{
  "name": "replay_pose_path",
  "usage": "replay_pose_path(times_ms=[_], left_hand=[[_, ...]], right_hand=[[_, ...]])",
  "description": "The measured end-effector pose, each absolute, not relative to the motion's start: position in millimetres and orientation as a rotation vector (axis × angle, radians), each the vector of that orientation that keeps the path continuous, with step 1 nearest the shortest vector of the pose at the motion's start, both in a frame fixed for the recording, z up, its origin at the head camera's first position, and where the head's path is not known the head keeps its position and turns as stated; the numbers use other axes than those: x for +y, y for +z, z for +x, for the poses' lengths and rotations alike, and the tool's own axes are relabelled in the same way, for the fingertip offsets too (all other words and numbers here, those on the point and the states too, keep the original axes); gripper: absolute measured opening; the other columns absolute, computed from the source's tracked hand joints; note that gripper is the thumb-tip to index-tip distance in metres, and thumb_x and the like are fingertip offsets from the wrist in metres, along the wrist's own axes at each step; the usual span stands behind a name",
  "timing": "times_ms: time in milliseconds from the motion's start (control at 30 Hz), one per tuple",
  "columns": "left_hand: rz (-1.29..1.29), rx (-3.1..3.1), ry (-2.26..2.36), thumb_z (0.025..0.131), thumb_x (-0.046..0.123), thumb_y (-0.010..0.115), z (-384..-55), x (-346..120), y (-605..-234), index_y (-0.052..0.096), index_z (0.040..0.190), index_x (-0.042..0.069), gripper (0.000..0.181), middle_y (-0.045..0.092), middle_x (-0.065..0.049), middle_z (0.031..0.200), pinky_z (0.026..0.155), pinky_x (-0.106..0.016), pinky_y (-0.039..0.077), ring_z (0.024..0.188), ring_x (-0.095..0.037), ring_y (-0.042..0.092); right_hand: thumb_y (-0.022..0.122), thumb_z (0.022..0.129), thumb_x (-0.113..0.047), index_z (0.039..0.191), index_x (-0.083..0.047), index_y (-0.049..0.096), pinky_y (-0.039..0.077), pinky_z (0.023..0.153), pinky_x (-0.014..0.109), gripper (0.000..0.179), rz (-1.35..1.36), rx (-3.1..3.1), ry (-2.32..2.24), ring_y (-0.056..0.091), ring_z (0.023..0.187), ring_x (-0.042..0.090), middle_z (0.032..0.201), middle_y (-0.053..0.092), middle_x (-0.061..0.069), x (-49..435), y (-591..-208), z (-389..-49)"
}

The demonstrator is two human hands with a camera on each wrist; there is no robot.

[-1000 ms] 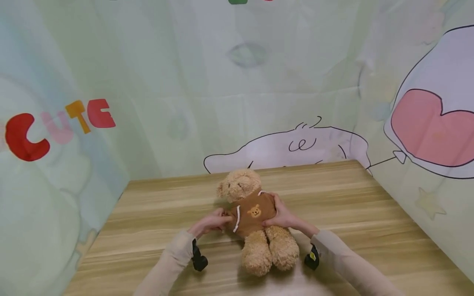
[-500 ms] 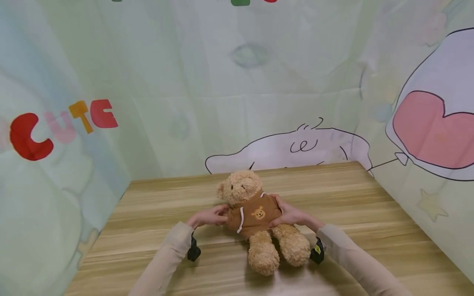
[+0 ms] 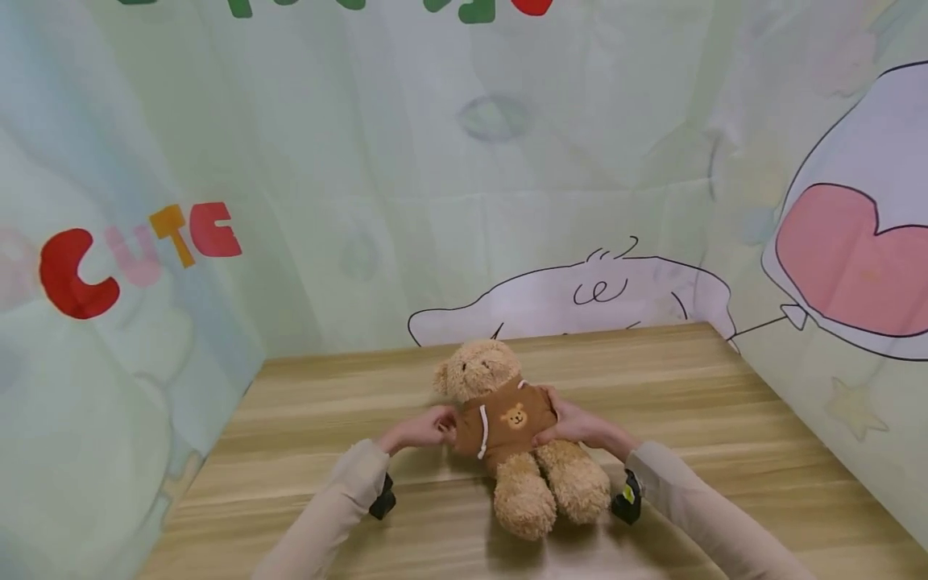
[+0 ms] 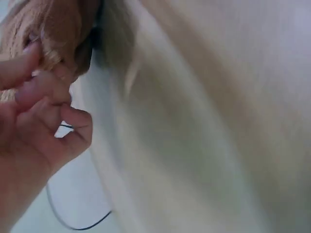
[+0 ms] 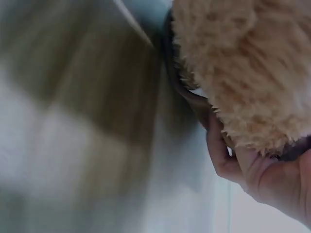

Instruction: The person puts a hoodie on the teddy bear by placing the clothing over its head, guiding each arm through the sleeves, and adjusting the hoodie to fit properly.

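A light-brown plush teddy bear (image 3: 506, 431) in a brown hoodie lies face up on the wooden table, its head toward the back and tilted left. A small bear face and white drawstrings mark the hoodie. On the bear's left side in the head view, my left hand (image 3: 424, 427) pinches at the sleeve end with curled fingers. Close up in the left wrist view, the thumb and bent fingers (image 4: 46, 90) meet the sleeve and plush paw. My right hand (image 3: 580, 423) grips the hoodie's right side, thumb on its front. Fur of a leg (image 5: 248, 73) partly hides that hand in the right wrist view.
The wood-grain table (image 3: 326, 419) reaches back to a pale printed curtain (image 3: 348, 161). More printed cloth hangs along both sides. Black wrist cameras sit below the left cuff (image 3: 366, 459) and the right cuff (image 3: 648, 467).
The bear's legs have swung to the right and its body has shifted slightly right. My left hand has moved slightly along its sleeve; the right keeps its grip. The head view has tilted a little upward.
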State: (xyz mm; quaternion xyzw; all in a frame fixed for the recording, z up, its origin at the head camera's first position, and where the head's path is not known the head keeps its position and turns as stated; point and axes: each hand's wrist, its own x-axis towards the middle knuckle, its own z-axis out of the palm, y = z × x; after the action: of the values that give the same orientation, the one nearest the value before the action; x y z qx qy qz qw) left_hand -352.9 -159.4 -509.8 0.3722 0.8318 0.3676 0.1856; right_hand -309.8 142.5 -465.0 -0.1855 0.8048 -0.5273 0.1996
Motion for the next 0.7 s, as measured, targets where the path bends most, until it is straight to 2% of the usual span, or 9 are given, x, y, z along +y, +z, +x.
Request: replay_pose_path(times_ms=[67,100,167,267,367,433,533,633,700], left_hand=[[0.877,2.312,1.176,0.083,0.002,0.048,-315,-146,-463,0.05,0.101,-0.013,0.023,0.057,-0.021,0.089,0.06,-0.027,0.047,0.067,-0.012,0.053],[0.824,2.303,1.226,0.085,0.002,0.047,-305,-142,-453,0.048,0.104,-0.017,0.027,0.056,-0.025,0.092,0.061,-0.029,0.049,0.066,-0.013,0.055],[0.762,2.299,1.282,0.088,0.002,0.044,-297,-137,-447,0.046,0.107,-0.019,0.028,0.056,-0.029,0.092,0.061,-0.032,0.051,0.059,-0.016,0.057],[0.745,2.284,1.313,0.09,0.001,0.043,-303,-133,-458,0.047,0.107,-0.02,0.027,0.057,-0.03,0.089,0.058,-0.037,0.052,0.052,-0.025,0.059],[0.721,2.256,1.316,0.09,0.007,0.046,-317,-133,-478,0.053,0.106,-0.014,0.027,0.061,-0.024,0.084,0.056,-0.035,0.052,0.052,-0.025,0.062],[0.724,2.241,1.331,0.09,0.016,0.049,-328,-135,-494,0.057,0.104,-0.008,0.029,0.063,-0.016,0.078,0.054,-0.031,0.051,0.05,-0.02,0.061],[0.623,2.272,1.363,0.089,0.021,0.052,-329,-130,-498,0.061,0.083,-0.001,0.024,0.053,-0.002,0.057,0.044,-0.026,0.043,0.042,-0.01,0.049],[0.447,2.281,1.417,0.086,0.014,0.052,-316,-121,-482,0.05,0.064,0.005,0.025,0.039,0.004,0.047,0.042,-0.024,0.032,0.041,-0.006,0.035],[0.446,2.263,1.463,0.086,0.011,0.049,-310,-120,-475,0.044,0.061,0.009,0.026,0.035,0.008,0.048,0.043,-0.022,0.03,0.042,-0.004,0.031]], right_hand=[[0.073,0.067,-0.007,0.137,-0.001,0.012,0.043,0.086,0.034,0.093,-0.436,2.233,-1.552,0.048,0.107,0.028,0.127,0.038,0.025,141,-468,-307],[0.073,0.067,-0.006,0.137,-0.001,0.011,0.043,0.086,0.034,0.094,-0.39,2.224,-1.59,0.047,0.108,0.028,0.127,0.037,0.025,139,-469,-306],[0.073,0.068,-0.006,0.138,-0.003,0.01,0.043,0.087,0.036,0.094,-0.321,2.217,-1.65,0.047,0.109,0.029,0.129,0.036,0.025,136,-472,-304],[0.073,0.067,-0.009,0.138,-0.004,0.012,0.04,0.089,0.039,0.094,-0.286,2.286,-1.671,0.044,0.113,0.031,0.13,0.034,0.024,129,-473,-299],[0.074,0.067,-0.009,0.137,-0.005,0.014,0.039,0.089,0.044,0.092,-0.28,2.353,-1.684,0.042,0.115,0.034,0.132,0.032,0.023,123,-474,-295],[0.074,0.066,-0.008,0.137,-0.005,0.016,0.039,0.088,0.044,0.091,-0.276,2.393,-1.706,0.042,0.114,0.034,0.131,0.033,0.023,121,-475,-293],[0.073,0.065,-0.005,0.136,-0.005,0.019,0.038,0.089,0.044,0.089,-0.259,2.402,-1.764,0.042,0.114,0.034,0.13,0.034,0.023,119,-478,-293],[0.073,0.065,-0.005,0.135,-0.003,0.018,0.035,0.093,0.044,0.089,-0.27,2.401,-1.778,0.04,0.117,0.034,0.131,0.034,0.023,120,-480,-294],[0.072,0.066,-0.006,0.136,-0.003,0.017,0.035,0.093,0.045,0.089,-0.3,2.397,-1.752,0.04,0.117,0.035,0.132,0.033,0.024,124,-480,-297]])
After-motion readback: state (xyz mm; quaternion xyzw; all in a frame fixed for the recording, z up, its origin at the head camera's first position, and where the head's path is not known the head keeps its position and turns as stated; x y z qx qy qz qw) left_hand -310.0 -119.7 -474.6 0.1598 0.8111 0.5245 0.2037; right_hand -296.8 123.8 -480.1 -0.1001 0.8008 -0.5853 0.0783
